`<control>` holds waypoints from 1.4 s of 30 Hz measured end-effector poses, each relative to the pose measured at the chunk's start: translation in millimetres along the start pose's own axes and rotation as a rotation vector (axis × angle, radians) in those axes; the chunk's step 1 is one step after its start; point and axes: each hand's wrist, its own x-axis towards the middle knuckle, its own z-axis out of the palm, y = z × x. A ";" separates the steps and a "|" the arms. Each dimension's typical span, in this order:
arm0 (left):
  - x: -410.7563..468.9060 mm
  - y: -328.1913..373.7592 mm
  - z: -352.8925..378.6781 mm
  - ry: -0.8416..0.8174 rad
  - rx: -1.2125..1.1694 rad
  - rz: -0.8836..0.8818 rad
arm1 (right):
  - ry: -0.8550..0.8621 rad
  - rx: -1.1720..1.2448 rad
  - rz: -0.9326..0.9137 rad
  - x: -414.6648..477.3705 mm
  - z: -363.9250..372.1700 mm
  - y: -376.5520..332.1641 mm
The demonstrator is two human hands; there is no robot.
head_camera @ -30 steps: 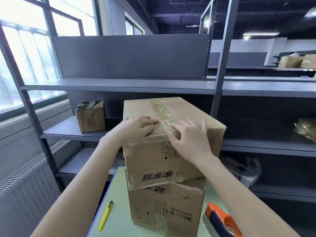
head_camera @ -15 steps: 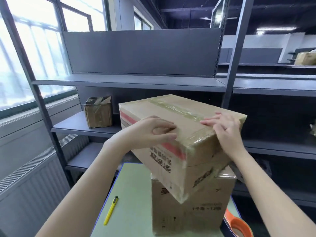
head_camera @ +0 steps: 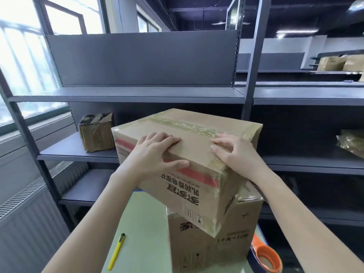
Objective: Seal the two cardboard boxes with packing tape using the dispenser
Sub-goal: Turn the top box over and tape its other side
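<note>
The left hand (head_camera: 155, 154) clasps the near top edge of the upper box (head_camera: 189, 194), thumb on its red-striped side. That box, glossy tape (head_camera: 183, 124) along its top seam, sits askew on the lower box (head_camera: 206, 249) on the table (head_camera: 141, 233). The right hand (head_camera: 234, 152) curls over its taped corner, seemingly gripping. The orange dispenser (head_camera: 266, 257) lies near right.

Upper box (head_camera: 195, 143) askew on lower box (head_camera: 206, 251)
Both are brown cardboard. Clear tape (head_camera: 183, 124) runs along the tilted upper box's top seam. The orange dispenser (head_camera: 266, 258) lies on the table (head_camera: 141, 223) at the lower box's 4 o'clock.
</note>
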 end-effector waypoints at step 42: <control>56.8 58.2 42.7 0.297 0.179 -0.222 | -0.129 -0.407 -0.131 35.8 -38.1 56.2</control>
